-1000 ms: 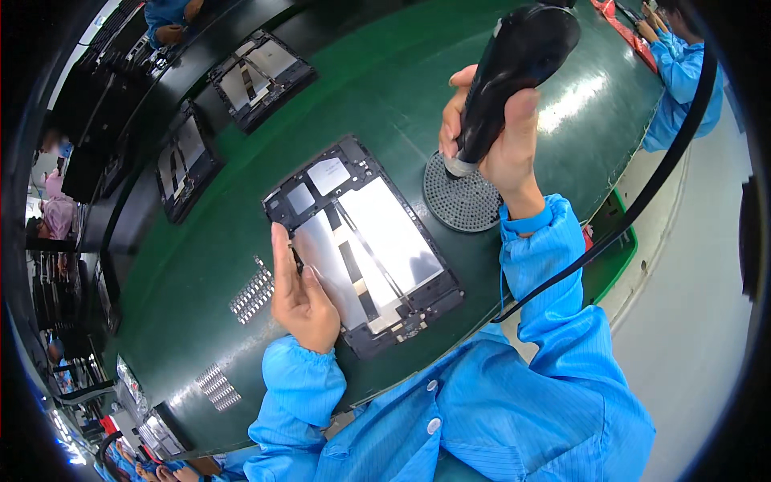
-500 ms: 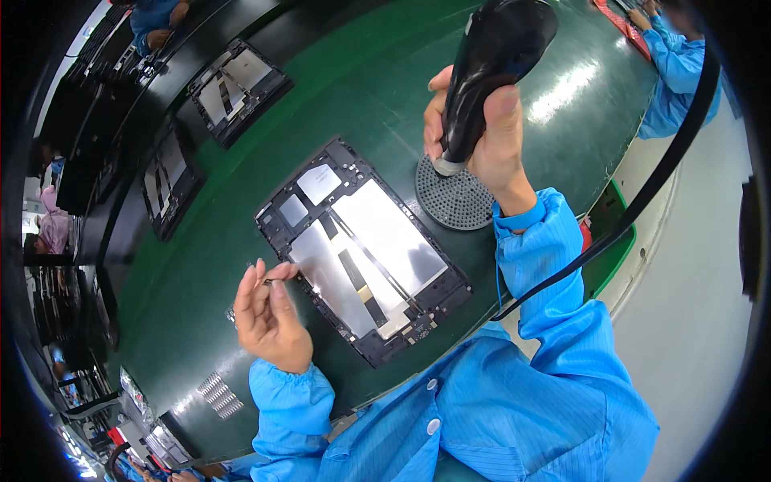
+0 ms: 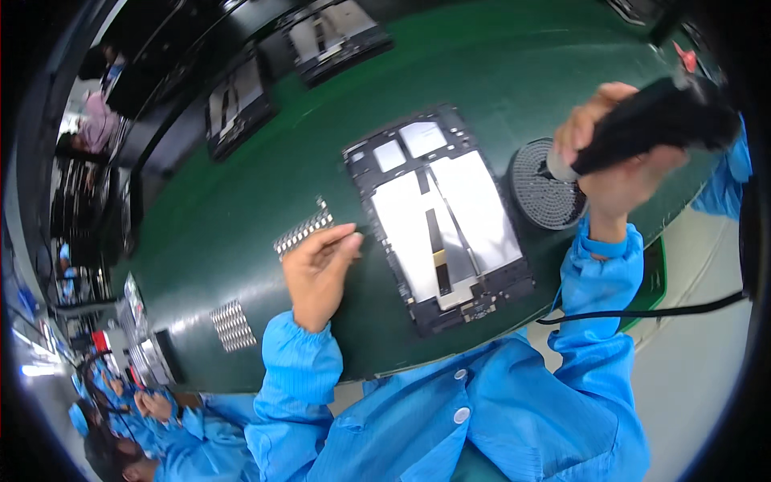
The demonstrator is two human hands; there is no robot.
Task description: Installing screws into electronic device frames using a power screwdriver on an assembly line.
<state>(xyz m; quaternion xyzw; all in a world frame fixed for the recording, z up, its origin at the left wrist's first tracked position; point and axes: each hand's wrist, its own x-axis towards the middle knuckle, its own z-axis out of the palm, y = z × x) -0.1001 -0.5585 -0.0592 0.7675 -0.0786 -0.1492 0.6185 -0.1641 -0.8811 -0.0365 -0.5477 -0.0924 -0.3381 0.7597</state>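
My right hand (image 3: 614, 189) is wrapped around a black, thick-bodied hand tool with a cable, like an electric screwdriver (image 3: 671, 120); motion blurs it. Its pale nose points down over a round grey tray (image 3: 534, 201) dotted with rows of small holes. My left hand (image 3: 315, 277) has thumb and forefinger drawn together; whatever is between them, if anything, is too small to make out. Just behind it lies a sheet of small silvery parts (image 3: 303, 231), partly covered by the hand. Between my hands lies an opened tablet (image 3: 474, 205), its silver plates and dark ribbon cable showing.
A second sheet of small metal parts (image 3: 234, 325) lies on the green table (image 3: 193, 241) at left. Two more opened tablets (image 3: 238, 104) rest on a dark surface at the far side. A black cable (image 3: 683, 310) crosses at right. Co-workers in blue (image 3: 201, 442) sit at lower left.
My view has shifted, moving the tablet rightward in the picture. The tool has tilted and come lower, its nose over the round tray. My left hand is now beside the sheet of parts, farther from the tablet.
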